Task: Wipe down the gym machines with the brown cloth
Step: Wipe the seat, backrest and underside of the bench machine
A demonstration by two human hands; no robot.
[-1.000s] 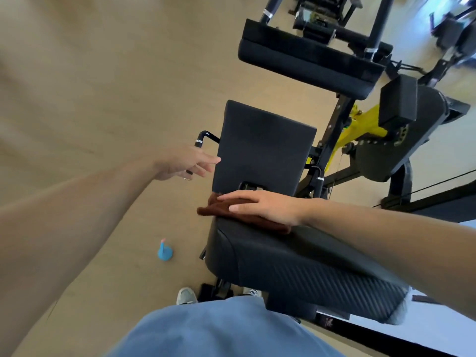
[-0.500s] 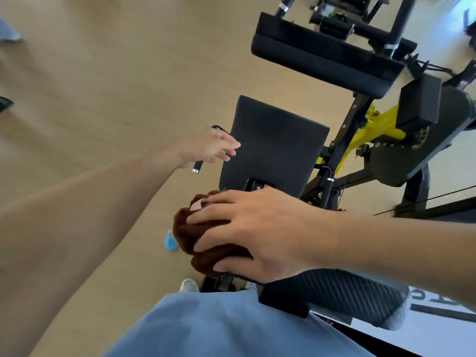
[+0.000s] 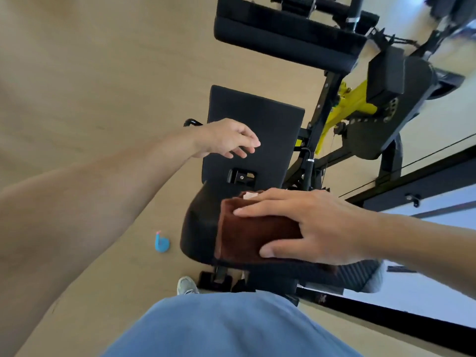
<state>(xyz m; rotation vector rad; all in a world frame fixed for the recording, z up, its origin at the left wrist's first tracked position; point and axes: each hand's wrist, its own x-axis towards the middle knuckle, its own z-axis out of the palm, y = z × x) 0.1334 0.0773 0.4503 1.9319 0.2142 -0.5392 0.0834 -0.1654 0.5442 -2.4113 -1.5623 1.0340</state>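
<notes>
The brown cloth [image 3: 247, 235] lies flat over the rounded end of a black padded rest [image 3: 198, 228] of the gym machine. My right hand [image 3: 316, 225] presses on the cloth, fingers straight on top and the thumb along its near edge. My left hand [image 3: 226, 137] hovers in front of the square black pad [image 3: 257, 109] beyond, with relaxed fingers and nothing in it. A small black latch [image 3: 242, 176] shows at that pad's lower edge.
A long black pad [image 3: 283, 37] sits farther up the machine, with a yellow frame part [image 3: 353, 99] and black housing to the right. A small blue bottle [image 3: 161, 244] stands on the wooden floor at the left. My shoe [image 3: 186, 286] is below the machine.
The cloth was bunched in my right hand half a second ago and now lies spread flat under it. My left hand has moved right, from the side handle to in front of the square pad.
</notes>
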